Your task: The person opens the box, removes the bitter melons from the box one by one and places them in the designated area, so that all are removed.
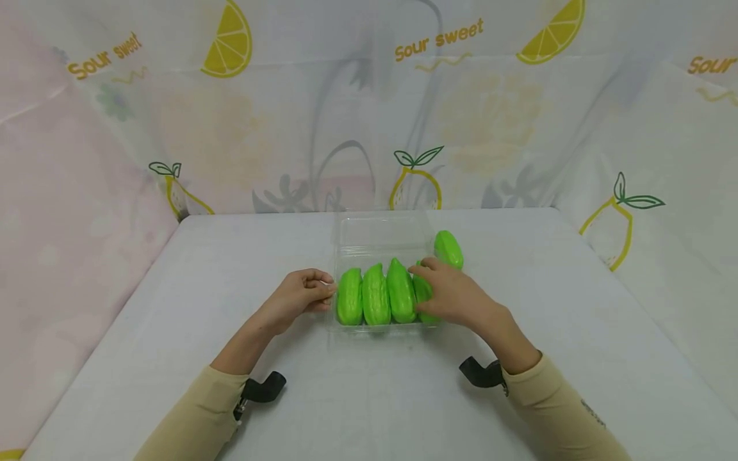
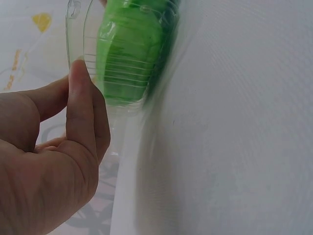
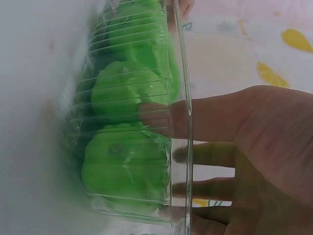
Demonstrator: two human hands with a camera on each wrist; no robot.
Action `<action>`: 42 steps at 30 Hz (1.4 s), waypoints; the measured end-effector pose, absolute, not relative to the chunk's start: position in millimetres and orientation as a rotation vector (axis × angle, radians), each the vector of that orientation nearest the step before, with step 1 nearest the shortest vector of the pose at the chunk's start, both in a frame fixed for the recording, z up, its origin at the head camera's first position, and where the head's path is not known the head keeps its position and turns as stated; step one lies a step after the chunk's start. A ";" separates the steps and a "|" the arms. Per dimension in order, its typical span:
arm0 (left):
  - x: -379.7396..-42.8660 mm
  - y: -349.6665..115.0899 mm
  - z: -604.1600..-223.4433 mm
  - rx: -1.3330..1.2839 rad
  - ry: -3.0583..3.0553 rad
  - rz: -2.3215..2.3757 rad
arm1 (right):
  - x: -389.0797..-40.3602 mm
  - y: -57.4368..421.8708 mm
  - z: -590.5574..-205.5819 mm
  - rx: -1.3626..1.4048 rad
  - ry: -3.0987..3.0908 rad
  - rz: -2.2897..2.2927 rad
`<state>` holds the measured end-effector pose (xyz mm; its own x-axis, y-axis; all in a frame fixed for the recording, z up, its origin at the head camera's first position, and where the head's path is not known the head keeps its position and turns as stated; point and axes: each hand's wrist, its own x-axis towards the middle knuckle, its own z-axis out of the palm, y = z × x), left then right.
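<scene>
A clear plastic clamshell box [image 1: 383, 328] lies with its lid [image 1: 380, 234] folded back on the white table. Inside, several bright green, ridged gourds stand side by side, among them a left gourd [image 1: 349, 298], one beside it [image 1: 376, 298] and a third [image 1: 400, 294]. My left hand [image 1: 300, 296] pinches the box's left rim between thumb and fingers. At the right end, my right hand [image 1: 455, 294] reaches over the rim and grips the rightmost gourd [image 1: 424, 291], covering much of it. In the right wrist view, the thumb [image 3: 161, 117] lies inside the box against the green gourds.
Another green gourd [image 1: 449, 250] lies on the table outside the box, just behind my right hand. A patterned cloth [image 1: 323, 115] with lemon drawings hangs along the table's back edge. Black wrist mounts [image 1: 265, 388] stick out from both sleeves.
</scene>
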<state>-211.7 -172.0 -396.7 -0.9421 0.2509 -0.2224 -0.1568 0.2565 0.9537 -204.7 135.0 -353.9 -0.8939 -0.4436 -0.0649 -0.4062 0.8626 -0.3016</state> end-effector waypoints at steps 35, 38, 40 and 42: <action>-211.1 -169.4 -394.8 0.076 2.203 1.723 | -195.4 130.0 -351.7 -0.750 2.937 -0.308; -211.0 -169.3 -395.3 0.077 2.201 1.725 | -194.9 129.1 -350.4 -0.770 2.952 -0.305; -211.0 -169.3 -395.6 0.078 2.200 1.728 | -194.7 128.7 -349.6 -0.784 2.967 -0.306; -211.0 -169.3 -395.8 0.077 2.200 1.730 | -195.0 128.4 -349.2 -0.790 2.983 -0.318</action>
